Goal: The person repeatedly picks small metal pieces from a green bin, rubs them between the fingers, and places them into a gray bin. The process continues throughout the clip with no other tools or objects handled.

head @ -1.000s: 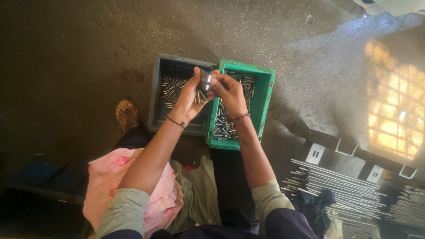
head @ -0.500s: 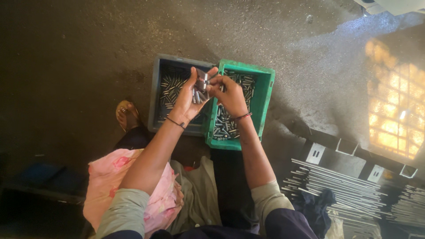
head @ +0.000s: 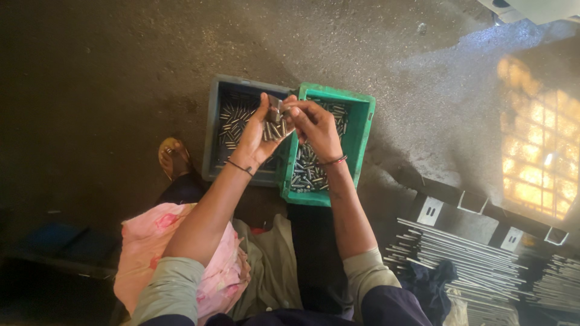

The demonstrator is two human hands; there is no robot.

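- Hard to see exactly what's going on at the fingertips: the left hand (head: 258, 136) is cupped around a small bunch of metal pins (head: 275, 128), and the right hand (head: 314, 124) pinches something tiny at the top of that bunch, too small and dark to make out.
- So the left is curled loosely around the pins, the right has thumb and fingers nearly closed on one piece, both held up right over the seam where the two crates meet.
- The hands cover a good part of both crates, so I can't tell how full either one is underneath.
- The grey crate (head: 212, 133) on the left and the green crate (head: 361, 139) on the right sit touching side by side on the concrete floor (head: 121, 72), both with loose silvery pins in the bottom.
- A sandalled foot (head: 172, 158) pokes out just beside the grey crate.
- Pink floral cloth (head: 151, 247) lies over the lap, mostly hidden by the left forearm.
- A stack of long metal rods (head: 459, 259) lies at the lower right, cut off by the frame edge.
- A bright patch of sunlight (head: 534, 151) on the right washes out the floor there.
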